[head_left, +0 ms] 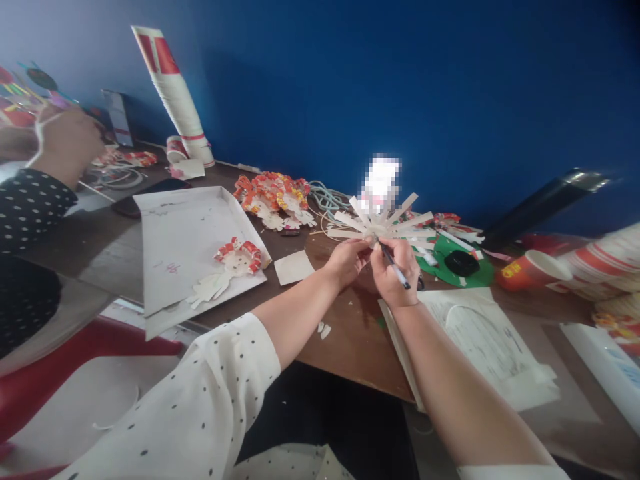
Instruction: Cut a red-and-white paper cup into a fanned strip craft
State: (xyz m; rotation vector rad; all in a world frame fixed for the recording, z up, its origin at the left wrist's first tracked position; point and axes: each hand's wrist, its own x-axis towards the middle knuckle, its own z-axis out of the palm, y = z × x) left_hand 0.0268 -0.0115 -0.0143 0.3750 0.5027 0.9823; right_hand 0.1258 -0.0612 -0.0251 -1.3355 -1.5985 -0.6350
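Observation:
My left hand [349, 262] pinches the near edge of a white paper cup cut into strips [407, 212], which fan outward like rays. A pen [397, 267] with a dark tip and pale barrel is gripped in my right hand [399, 270], its point against the centre of the fanned-out cup. Both hands meet close together just above the brown table [345, 333]. Beyond the strips a bright screen [383, 180] leans near the wall, blurred out.
Left lies a white box lid [185, 233] holding a paper figure [240, 260]. Behind it are piled red-and-white paper figures [275, 197] and a tall cup stack [180, 100]. Right are a green disc [483, 273], an orange cup [530, 270] and drawn-on paper [485, 340]. Another person's hand [67, 143] works at far left.

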